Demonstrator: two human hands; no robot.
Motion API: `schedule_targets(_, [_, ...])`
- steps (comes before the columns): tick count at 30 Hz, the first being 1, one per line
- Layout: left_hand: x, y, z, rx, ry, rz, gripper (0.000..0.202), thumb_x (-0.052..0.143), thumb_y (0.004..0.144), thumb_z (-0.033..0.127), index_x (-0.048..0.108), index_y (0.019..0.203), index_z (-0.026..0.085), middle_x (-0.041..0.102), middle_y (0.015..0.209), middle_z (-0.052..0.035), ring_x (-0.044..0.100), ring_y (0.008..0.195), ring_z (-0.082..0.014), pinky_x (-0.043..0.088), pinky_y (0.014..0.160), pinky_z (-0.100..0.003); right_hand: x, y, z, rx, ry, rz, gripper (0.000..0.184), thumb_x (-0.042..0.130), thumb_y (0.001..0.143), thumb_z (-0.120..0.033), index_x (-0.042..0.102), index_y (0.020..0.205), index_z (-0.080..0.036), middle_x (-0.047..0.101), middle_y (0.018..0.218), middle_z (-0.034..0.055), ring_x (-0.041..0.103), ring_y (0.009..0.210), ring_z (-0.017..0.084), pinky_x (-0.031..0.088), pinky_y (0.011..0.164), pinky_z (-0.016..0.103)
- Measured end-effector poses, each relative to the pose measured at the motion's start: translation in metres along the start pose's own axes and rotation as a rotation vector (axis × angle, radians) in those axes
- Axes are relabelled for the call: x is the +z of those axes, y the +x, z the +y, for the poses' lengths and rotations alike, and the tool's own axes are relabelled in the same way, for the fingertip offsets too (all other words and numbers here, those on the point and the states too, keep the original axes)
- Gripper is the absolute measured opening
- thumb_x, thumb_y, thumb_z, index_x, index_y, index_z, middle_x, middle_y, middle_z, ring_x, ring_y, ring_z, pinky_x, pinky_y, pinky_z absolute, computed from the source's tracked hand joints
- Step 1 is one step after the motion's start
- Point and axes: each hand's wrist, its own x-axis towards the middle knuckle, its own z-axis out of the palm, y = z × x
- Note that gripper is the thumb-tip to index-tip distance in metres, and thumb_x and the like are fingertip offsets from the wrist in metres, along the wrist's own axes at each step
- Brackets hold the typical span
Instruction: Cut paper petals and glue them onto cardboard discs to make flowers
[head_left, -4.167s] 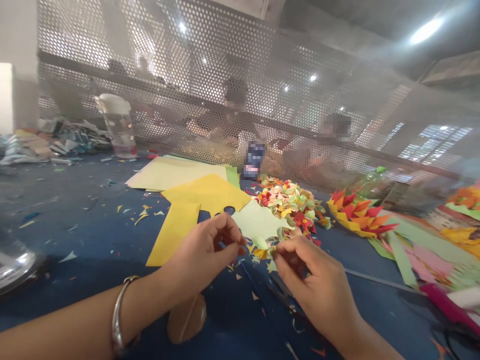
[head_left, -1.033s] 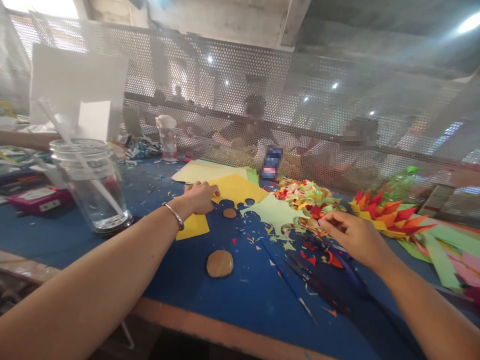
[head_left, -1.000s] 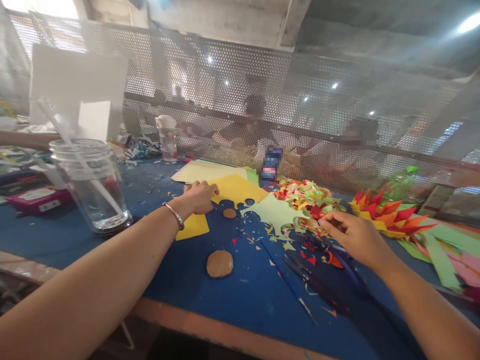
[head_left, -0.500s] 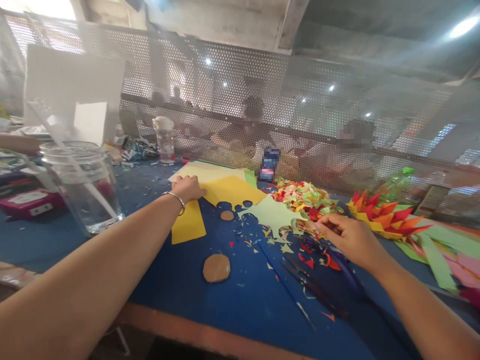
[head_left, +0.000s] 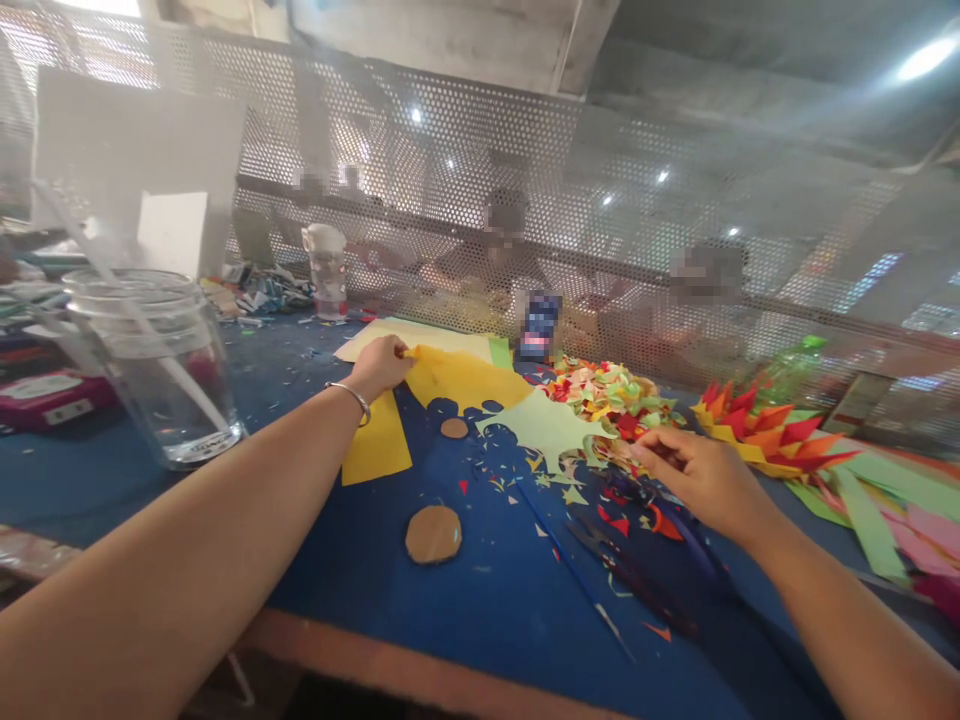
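Note:
My left hand (head_left: 381, 366) is closed, its thumb and fingers pinching the raised left corner of a yellow paper sheet (head_left: 461, 378) with round cut-outs along its lower edge. Under that wrist lies a second yellow piece of paper (head_left: 381, 445). My right hand (head_left: 694, 475) is curled, thumb and forefinger together beside the pale green cut-out paper (head_left: 551, 425); what sits between them, if anything, is hidden. Two brown cardboard discs, a small one (head_left: 454, 428) and a larger one (head_left: 433, 534), lie between my arms. Dark scissors (head_left: 630, 575) and a blue paintbrush (head_left: 574, 570) rest before my right hand.
A clear jar (head_left: 161, 370) with a straw stands at left, a white-topped bottle (head_left: 326, 270) behind it. A phone (head_left: 540, 325) leans on the perforated screen (head_left: 420, 200). Colourful paper scraps (head_left: 607, 395) and a red-orange paper flower (head_left: 772, 430) lie at right.
My left hand has gone from resting on the yellow sheet to pinching its corner, which is now lifted and bent. My right hand has hardly moved.

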Motion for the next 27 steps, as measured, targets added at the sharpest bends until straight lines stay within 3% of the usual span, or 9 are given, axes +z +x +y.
schedule_targets(3, [-0.003,-0.006,0.015,0.070,-0.292,0.105,0.023,0.064,0.085,0.031,0.060,0.101,0.016,0.069,0.096,-0.0052,0.066,0.088,-0.0217,0.054,0.079,-0.037,0.000,0.000,-0.001,-0.005,0.014,0.010,0.031,0.054,0.088,-0.048,0.064,0.074,-0.023,0.052,0.051,-0.0041,0.046,0.045,0.014,0.037,0.045,0.025])
schedule_targets(7, [-0.013,-0.018,0.041,0.172,-0.676,0.128,0.016,0.056,0.086,0.030,0.055,0.100,0.023,0.071,0.093,-0.0025,0.068,0.082,-0.0187,0.055,0.074,-0.034,0.000,0.001,-0.003,-0.005,0.058,0.020,0.031,0.054,0.088,-0.048,0.065,0.075,-0.023,0.055,0.052,-0.0031,0.048,0.044,0.015,0.039,0.045,0.025])
schedule_targets(11, [-0.023,-0.032,0.061,0.242,-0.924,0.087,0.011,0.055,0.087,0.030,0.053,0.096,0.025,0.070,0.101,-0.0017,0.068,0.089,-0.0201,0.056,0.079,-0.037,0.001,0.001,-0.006,0.000,0.127,0.037,0.032,0.054,0.088,-0.050,0.064,0.078,-0.022,0.064,0.062,0.0004,0.055,0.050,0.016,0.044,0.050,0.027])
schedule_targets(16, [-0.023,-0.046,0.076,0.278,-1.313,-0.088,0.013,0.062,0.083,0.022,0.056,0.095,0.022,0.071,0.095,-0.0022,0.069,0.088,-0.0210,0.058,0.080,-0.039,0.001,0.001,-0.015,0.041,0.249,0.063,0.035,0.054,0.088,-0.054,0.065,0.086,-0.021,0.065,0.064,0.0009,0.057,0.049,0.016,0.046,0.049,0.027])
schedule_targets(23, [-0.016,-0.064,0.089,0.313,-1.353,-0.275,0.009,0.062,0.086,0.021,0.060,0.094,0.020,0.074,0.089,-0.0018,0.070,0.092,-0.0235,0.058,0.083,-0.040,0.000,0.000,-0.025,0.120,0.465,-0.004,0.045,0.052,0.089,-0.057,0.061,0.112,-0.019,0.066,0.061,0.0012,0.062,0.053,0.019,0.049,0.048,0.027])
schedule_targets(27, [-0.011,-0.073,0.096,0.303,-1.338,-0.331,0.010,0.062,0.085,0.021,0.060,0.095,0.021,0.073,0.089,-0.0017,0.070,0.091,-0.0238,0.058,0.083,-0.040,0.003,-0.001,-0.031,0.123,0.586,-0.055,0.047,0.053,0.089,-0.057,0.060,0.115,-0.018,0.065,0.059,0.0003,0.060,0.048,0.017,0.049,0.045,0.027])
